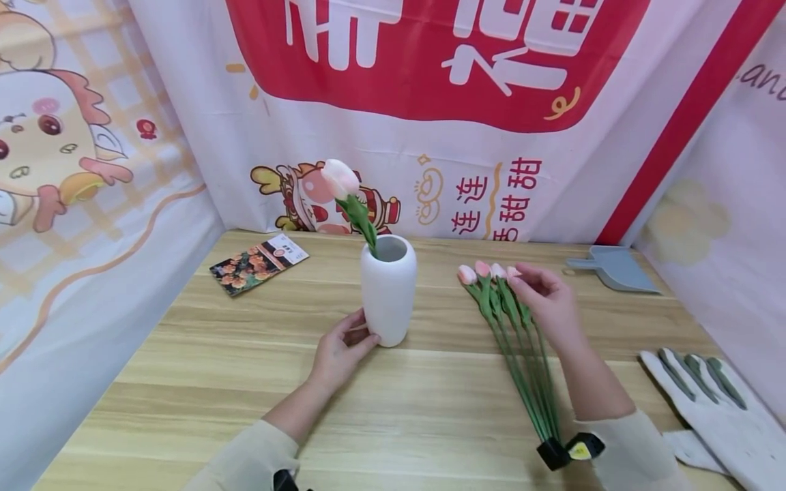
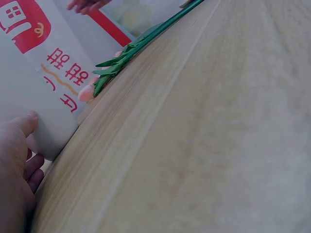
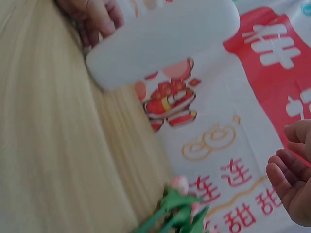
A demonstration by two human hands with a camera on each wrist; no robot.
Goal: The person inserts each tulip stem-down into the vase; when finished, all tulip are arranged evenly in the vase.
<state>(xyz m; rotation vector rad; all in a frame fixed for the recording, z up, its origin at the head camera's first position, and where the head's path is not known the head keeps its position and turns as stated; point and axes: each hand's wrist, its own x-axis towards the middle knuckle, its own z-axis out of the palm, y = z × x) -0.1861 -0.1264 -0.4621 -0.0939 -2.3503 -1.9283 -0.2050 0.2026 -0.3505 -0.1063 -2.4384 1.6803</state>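
Observation:
A white vase (image 1: 389, 293) stands upright on the table with one pale pink tulip (image 1: 340, 179) leaning left out of its mouth. My left hand (image 1: 344, 348) holds the vase low down, thumb on its near side and fingers curled at its base; the left wrist view shows the same hand (image 2: 19, 160) there. Several pink tulips (image 1: 531, 361) lie side by side on the table, blooms toward the back. Over the rightmost bloom is my right hand (image 1: 549, 303). In the right wrist view this hand (image 3: 294, 174) has loosely bent, parted fingers with nothing between them.
A flower-picture card (image 1: 258, 264) lies at the back left. At the back right is a grey-blue dustpan (image 1: 620, 269), and white gloves with green fingertips (image 1: 718, 416) lie at the right edge. A printed cloth (image 1: 393, 136) hangs behind the table.

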